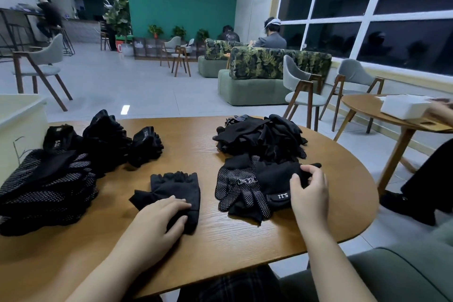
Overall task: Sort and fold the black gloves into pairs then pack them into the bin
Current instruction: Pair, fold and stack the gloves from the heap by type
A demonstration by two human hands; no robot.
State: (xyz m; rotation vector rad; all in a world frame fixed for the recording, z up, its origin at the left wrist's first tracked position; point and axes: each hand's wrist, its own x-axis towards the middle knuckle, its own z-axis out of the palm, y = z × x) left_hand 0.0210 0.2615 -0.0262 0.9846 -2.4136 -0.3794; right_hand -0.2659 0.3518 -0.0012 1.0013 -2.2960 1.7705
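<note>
**Black gloves: handling notes**

Fingerless glove (176, 187): pressed flat on table (232, 240) under left hand (157, 218), fingers relaxed, nothing gripped. Tagged glove (277, 184) pinched at cuff by right hand (310, 191), beside dotted glove (239, 189). Judged light, soft, limp; best taken at cuff. Unsorted heap (259, 136) behind; sorted stacks (49, 184) left, near white bin (19, 120). Wood-grain top; café room w/ chairs, windows.

Grey chairs (301, 88), leaf-print green sofa (257, 76), potted plants (117, 12), second round surface (367, 108) with white box (404, 105), seated people (272, 34), dark windows (367, 7)
</note>
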